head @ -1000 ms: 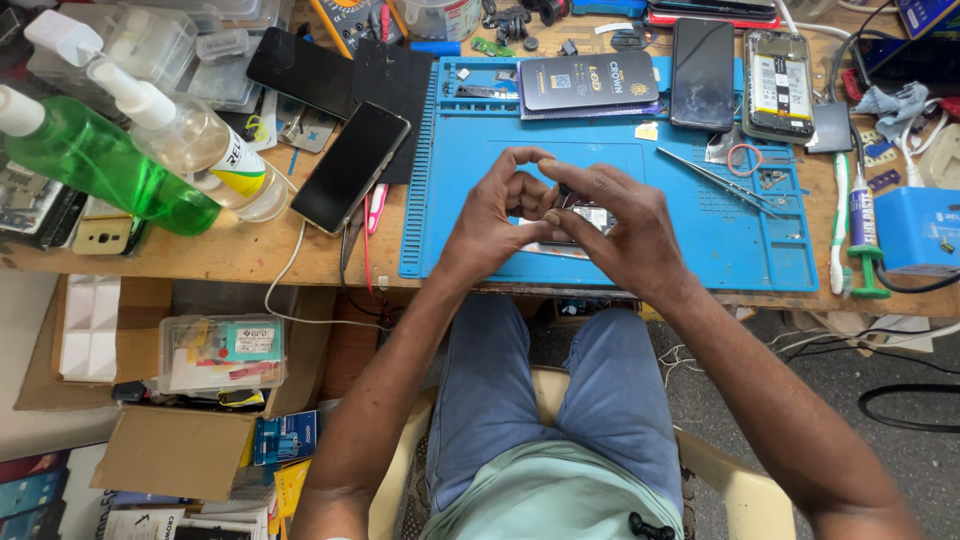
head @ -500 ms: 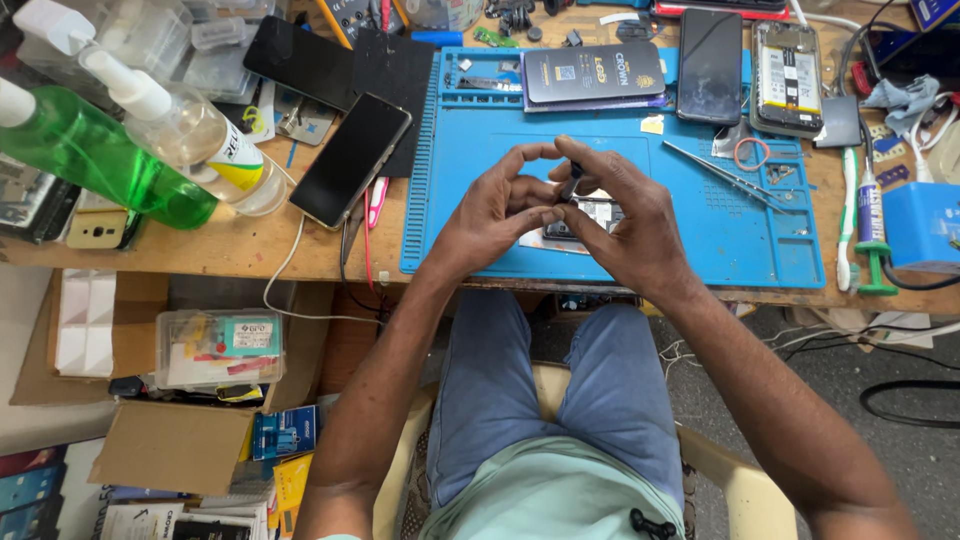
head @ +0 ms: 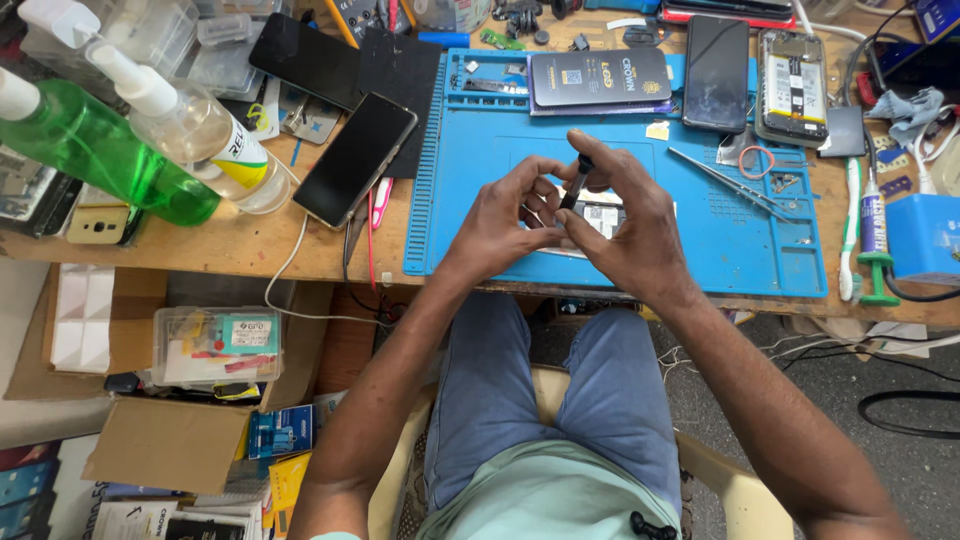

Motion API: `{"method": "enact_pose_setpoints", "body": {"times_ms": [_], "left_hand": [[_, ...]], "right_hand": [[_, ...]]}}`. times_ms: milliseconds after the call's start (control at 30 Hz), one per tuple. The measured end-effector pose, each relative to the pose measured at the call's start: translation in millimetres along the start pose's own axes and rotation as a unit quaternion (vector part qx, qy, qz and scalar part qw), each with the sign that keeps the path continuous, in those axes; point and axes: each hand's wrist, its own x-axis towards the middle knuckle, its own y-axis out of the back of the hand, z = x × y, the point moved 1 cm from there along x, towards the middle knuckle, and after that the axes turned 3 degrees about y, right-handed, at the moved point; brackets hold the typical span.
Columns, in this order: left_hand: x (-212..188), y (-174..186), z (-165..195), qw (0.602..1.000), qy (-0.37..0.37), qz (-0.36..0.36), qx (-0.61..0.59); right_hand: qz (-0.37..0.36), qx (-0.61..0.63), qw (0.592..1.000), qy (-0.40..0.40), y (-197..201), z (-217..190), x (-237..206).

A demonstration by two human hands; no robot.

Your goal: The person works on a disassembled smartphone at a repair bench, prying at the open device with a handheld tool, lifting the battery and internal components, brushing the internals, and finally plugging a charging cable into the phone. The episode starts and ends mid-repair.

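A wooden workbench [head: 230,245] is bearing a blue repair mat [head: 480,215], on which an opened phone [head: 600,222] is lying near the front edge, mostly hidden under the person's two hands. The right hand [head: 625,225] is pinching a thin black screwdriver [head: 576,182] upright over the phone, while the left hand [head: 500,215] is curling its fingers narrowly around the phone's left end. Metal tweezers [head: 725,182] are lying on the mat just right of the hands, well apart from a black phone [head: 355,160] at the mat's left edge.

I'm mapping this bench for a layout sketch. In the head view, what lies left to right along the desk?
Green bottle → clear spray bottle → dark phone → left hand → right hand → tweezers → blue box.
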Motion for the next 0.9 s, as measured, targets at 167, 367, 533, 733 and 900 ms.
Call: {"method": "enact_pose_setpoints", "body": {"times_ms": [167, 367, 533, 733, 900], "left_hand": [[-10, 17, -3, 0.997, -0.052, -0.006, 0.062], [-16, 9, -3, 0.988, -0.054, -0.008, 0.146], [-12, 8, 0, 0.985, -0.021, -0.019, 0.170], [12, -8, 2, 0.990, -0.042, -0.007, 0.134], [49, -26, -4, 0.973, -0.122, 0.019, 0.197]], "right_hand": [[-0.009, 0.050, 0.999, -0.005, -1, 3, -6], [-0.001, 0.137, 0.990, -0.025, -5, 13, -8], [0.027, 0.163, 0.986, 0.003, 7, 25, -10], [0.079, 0.163, 0.983, -0.014, 17, 40, -13], [0.152, 0.163, 0.974, -0.036, 33, 62, -25]]}}
